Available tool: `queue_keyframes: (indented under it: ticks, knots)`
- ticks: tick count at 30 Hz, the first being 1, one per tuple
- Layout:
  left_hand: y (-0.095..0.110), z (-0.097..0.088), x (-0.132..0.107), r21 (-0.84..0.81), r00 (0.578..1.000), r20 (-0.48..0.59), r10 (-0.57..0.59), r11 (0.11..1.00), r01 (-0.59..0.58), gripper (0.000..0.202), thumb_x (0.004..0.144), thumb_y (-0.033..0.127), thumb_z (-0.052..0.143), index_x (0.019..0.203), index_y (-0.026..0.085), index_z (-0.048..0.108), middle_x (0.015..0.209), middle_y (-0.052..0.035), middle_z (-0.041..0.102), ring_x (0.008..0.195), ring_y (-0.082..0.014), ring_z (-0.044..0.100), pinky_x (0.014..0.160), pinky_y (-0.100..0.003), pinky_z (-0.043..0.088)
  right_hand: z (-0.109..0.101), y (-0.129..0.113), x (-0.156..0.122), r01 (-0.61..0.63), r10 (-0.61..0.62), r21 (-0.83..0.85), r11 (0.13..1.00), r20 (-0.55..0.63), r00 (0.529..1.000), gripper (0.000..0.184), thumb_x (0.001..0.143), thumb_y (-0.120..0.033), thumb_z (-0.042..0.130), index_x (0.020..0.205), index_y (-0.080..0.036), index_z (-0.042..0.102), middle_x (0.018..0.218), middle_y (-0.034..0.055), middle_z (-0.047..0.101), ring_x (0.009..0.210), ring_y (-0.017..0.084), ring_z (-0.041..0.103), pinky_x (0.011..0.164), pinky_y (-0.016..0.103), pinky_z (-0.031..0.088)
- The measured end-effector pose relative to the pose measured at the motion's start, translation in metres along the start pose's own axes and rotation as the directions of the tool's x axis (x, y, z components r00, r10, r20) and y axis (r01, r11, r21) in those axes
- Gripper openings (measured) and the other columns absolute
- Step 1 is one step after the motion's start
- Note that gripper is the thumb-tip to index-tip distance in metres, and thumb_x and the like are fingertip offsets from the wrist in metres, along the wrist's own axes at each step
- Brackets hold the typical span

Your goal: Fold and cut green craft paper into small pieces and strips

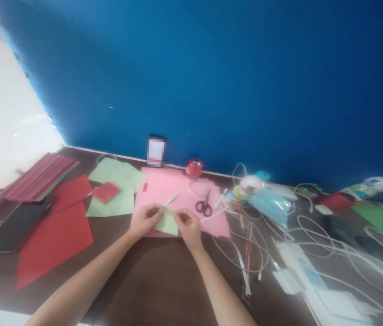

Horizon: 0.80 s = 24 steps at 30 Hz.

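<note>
Head view: left hand [148,219] at ten o'clock and right hand [189,226] at two pinch the small green paper [167,223] between them.

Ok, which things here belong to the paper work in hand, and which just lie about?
Likely in use:
small pale-green paper piece, between left hand and right hand
large pink paper sheets
black-handled scissors

Seemingly lying about:
thin white looping cables
dark flat rectangular slab
</note>
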State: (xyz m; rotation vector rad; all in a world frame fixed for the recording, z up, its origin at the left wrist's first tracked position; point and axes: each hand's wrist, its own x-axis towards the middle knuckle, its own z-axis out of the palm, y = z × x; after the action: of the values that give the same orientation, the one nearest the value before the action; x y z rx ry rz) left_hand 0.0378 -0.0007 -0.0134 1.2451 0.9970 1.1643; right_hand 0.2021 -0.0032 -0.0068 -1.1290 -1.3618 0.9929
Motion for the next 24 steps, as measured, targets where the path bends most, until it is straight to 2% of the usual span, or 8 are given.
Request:
queue_keyframes:
  ticks: [3, 7, 14, 19, 24]
  knots:
    - [0.001, -0.0011, 0.0, 0.009, 0.999, -0.035, -0.017, 1.0, 0.017, 0.026, 0.073, 0.037, 0.057, 0.086, 0.016, 0.064, 0.073, -0.0037, 0.065, 0.062, -0.0153, 0.058, 0.058, -0.025, 0.045, -0.0014, -0.0014, -0.0001, 0.03, -0.031, 0.027, 0.999, 0.042, 0.999, 0.01, 0.07, -0.027, 0.06, 0.071, -0.017, 0.061, 0.071, 0.0025, 0.062, 0.068, 0.015, 0.058, 0.065, 0.029, 0.048]
    - [0.0063, 0.0, -0.0009, 0.083, 0.997, -0.07, 0.042, 0.996, -0.036, 0.026, 0.075, 0.038, 0.054, 0.081, 0.015, 0.065, 0.078, -0.0038, 0.065, 0.072, -0.0167, 0.058, 0.067, -0.026, 0.045, -0.0015, -0.0012, -0.0013, 0.067, -0.069, 0.041, 0.997, 0.042, 0.997, 0.007, 0.071, -0.024, 0.06, 0.071, -0.017, 0.061, 0.072, 0.0025, 0.061, 0.07, 0.015, 0.057, 0.066, 0.028, 0.047]
    - [0.0045, 0.0033, -0.0017, 0.151, 0.998, -0.054, 0.034, 0.988, -0.026, 0.03, 0.075, 0.041, 0.054, 0.072, 0.013, 0.064, 0.067, -0.002, 0.061, 0.064, -0.0134, 0.053, 0.061, -0.023, 0.041, 0.0006, -0.005, -0.0035, 0.11, -0.116, 0.069, 0.992, 0.088, 0.989, 0.005, 0.071, -0.02, 0.059, 0.07, -0.019, 0.064, 0.074, 0.0027, 0.06, 0.072, 0.015, 0.057, 0.065, 0.027, 0.047]
    - [0.0002, 0.0022, -0.0004, 0.047, 0.999, -0.046, 0.0, 0.999, 0.002, 0.027, 0.07, 0.039, 0.061, 0.077, 0.014, 0.065, 0.07, -0.0028, 0.063, 0.062, -0.0115, 0.052, 0.06, -0.022, 0.041, -0.0005, -0.0057, -0.0023, 0.098, -0.105, 0.092, 0.991, 0.079, 0.991, 0.004, 0.07, -0.018, 0.06, 0.067, -0.019, 0.064, 0.075, 0.0025, 0.059, 0.074, 0.015, 0.057, 0.067, 0.028, 0.046]
    - [-0.001, 0.0019, -0.0008, 0.106, 0.999, -0.046, 0.001, 0.994, 0.004, 0.028, 0.069, 0.038, 0.063, 0.083, 0.014, 0.066, 0.07, -0.0034, 0.064, 0.059, -0.0107, 0.052, 0.057, -0.022, 0.042, 0.0004, -0.0041, -0.0014, 0.033, -0.04, 0.115, 0.993, 0.062, 0.997, 0.007, 0.07, -0.024, 0.061, 0.075, -0.019, 0.061, 0.077, 0.0023, 0.06, 0.072, 0.014, 0.056, 0.065, 0.026, 0.045]
